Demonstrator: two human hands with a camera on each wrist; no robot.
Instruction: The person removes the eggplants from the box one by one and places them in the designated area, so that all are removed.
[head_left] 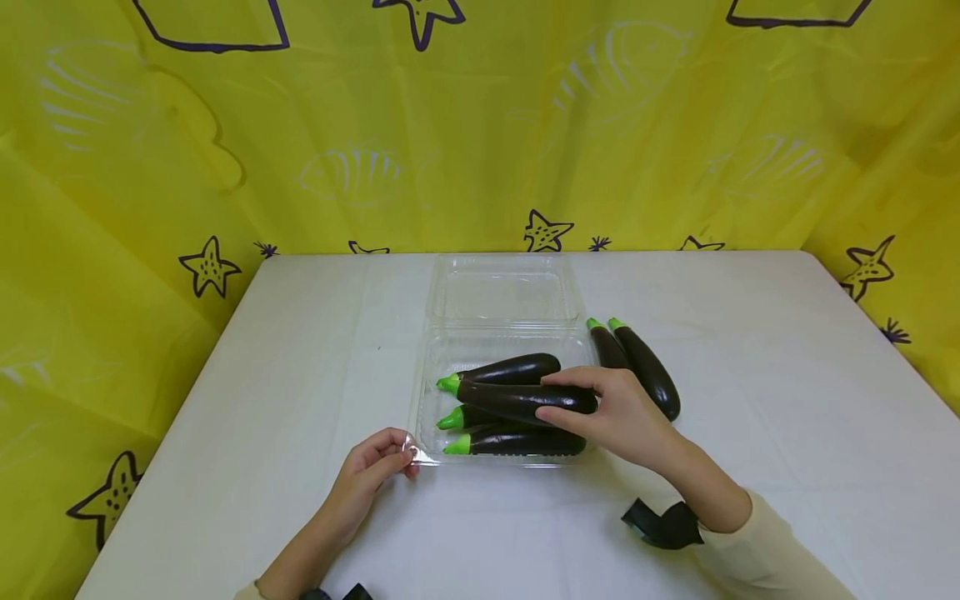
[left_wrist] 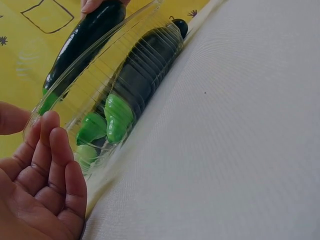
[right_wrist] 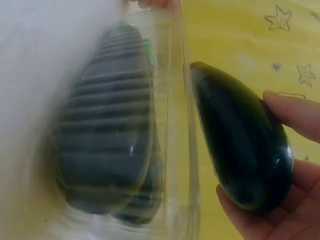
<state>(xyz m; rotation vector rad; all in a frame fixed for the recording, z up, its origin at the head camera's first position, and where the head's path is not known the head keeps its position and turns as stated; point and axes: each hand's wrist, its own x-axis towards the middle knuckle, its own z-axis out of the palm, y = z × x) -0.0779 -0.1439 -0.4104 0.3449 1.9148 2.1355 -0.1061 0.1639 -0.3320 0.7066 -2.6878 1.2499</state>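
Observation:
My right hand grips a dark eggplant near its thick end, its green stem pointing left. That eggplant is held over an open clear plastic clamshell box; in the right wrist view the held eggplant is apart from the others, above the box's rim. Inside the box lie three more eggplants, stems to the left, one partly hidden under the held one. My left hand pinches the box's front left corner between thumb and fingers, as the left wrist view shows the hand at the rim.
Two more eggplants lie side by side on the white table, just right of the box. The box's lid lies folded back toward the yellow curtain behind the table.

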